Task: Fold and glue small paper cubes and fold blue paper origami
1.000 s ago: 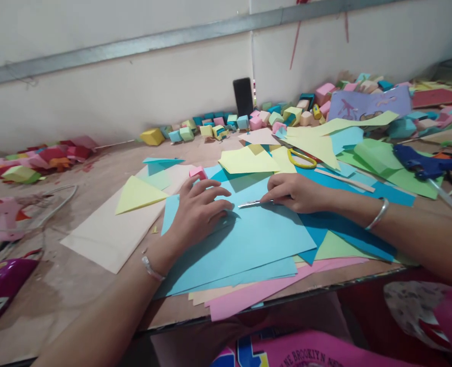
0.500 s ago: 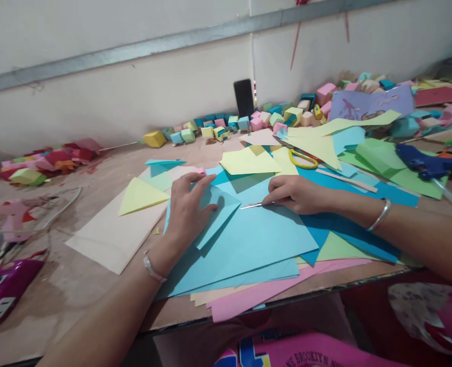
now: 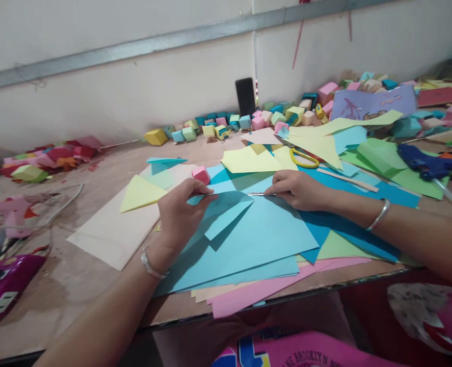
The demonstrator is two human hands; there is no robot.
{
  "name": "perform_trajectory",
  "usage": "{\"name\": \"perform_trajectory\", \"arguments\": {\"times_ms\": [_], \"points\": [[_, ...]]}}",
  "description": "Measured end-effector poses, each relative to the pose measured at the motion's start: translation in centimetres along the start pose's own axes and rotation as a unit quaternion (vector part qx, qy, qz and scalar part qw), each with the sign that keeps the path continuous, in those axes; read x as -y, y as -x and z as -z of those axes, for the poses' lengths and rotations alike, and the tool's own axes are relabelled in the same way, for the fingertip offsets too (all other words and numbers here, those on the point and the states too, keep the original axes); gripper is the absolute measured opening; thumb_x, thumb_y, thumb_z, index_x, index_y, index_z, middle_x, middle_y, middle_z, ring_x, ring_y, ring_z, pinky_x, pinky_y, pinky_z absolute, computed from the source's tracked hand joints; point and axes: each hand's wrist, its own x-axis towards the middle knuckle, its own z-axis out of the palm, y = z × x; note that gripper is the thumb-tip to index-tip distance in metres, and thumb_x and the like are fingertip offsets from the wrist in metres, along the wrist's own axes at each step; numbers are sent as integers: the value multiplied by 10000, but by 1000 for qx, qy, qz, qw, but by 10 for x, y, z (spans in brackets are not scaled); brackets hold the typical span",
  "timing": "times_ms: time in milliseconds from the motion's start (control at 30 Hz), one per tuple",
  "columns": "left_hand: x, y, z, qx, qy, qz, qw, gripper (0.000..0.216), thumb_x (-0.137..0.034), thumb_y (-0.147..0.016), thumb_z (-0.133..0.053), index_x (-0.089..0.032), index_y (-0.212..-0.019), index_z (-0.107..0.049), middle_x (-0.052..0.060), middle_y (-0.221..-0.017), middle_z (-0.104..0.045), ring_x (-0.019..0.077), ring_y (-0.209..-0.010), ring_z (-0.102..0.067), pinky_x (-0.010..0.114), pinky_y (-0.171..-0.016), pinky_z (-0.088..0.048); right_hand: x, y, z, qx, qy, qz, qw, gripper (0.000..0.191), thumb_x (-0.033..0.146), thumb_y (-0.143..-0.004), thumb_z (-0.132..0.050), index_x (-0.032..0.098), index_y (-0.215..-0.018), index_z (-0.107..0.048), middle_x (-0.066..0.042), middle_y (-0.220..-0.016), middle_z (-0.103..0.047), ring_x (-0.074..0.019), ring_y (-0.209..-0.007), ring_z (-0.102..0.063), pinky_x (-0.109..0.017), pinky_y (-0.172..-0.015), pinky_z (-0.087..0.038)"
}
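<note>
My left hand [image 3: 182, 209] pinches the upper edge of a folded light-blue paper [image 3: 229, 216] between thumb and fingers, lifting it off the sheets below. My right hand [image 3: 296, 189] is closed round a thin metal blade [image 3: 255, 194], its handle hidden in the fingers. The blade's tip meets the right end of the paper's fold; whether it is inside the fold I cannot tell. Beneath both hands lies a larger light-blue sheet [image 3: 275, 229]. A small pink paper cube [image 3: 201, 175] sits just beyond my left fingers.
Yellow-handled scissors [image 3: 304, 159] lie behind my right hand among coloured papers. A blue glue gun [image 3: 428, 160] is at the right, a pink one [image 3: 15, 216] at the left. Several paper cubes [image 3: 189, 133] line the wall, near an upright phone [image 3: 245, 97].
My left hand now pinches the folded paper and has raised its edge. The blade in my right hand has moved up to the fold. The pink cube has come into fuller view.
</note>
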Motion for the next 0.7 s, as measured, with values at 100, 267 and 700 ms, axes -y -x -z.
{"name": "perform_trajectory", "arguments": {"times_ms": [100,267,700], "points": [[-3,-1,2,-4,-33,-30,999,133,-241,-769,-761,-223,-753,-631,-28,-790,-740,178,-796,-729,310,-761,-590,-4,0,-1,-5,-2,-2,1000,312,113,-877,-502,198,-1052,-746,-88,-902,-619,-197,-866,-584,-300,-732,-456],[2,-1,-1,0,-65,-59,996,108,-199,-790,-736,-224,-824,-636,-24,-844,-755,183,-845,-734,305,-768,-578,-4,0,-1,-11,2,-4,1000,310,117,-882,-503,205,-1058,-744,-86,-897,-619,-196,-859,-583,-300,-734,-456],[11,-4,-6,77,-140,-114,981,341,-148,-784,-720,-238,-1105,-650,92,-1239,-651,280,-1179,-599,465,-1010,-504,1,-1,0,-93,-6,12,996,287,156,-903,-498,205,-1057,-734,-73,-853,-601,-176,-796,-580,-292,-681,-462]]}}
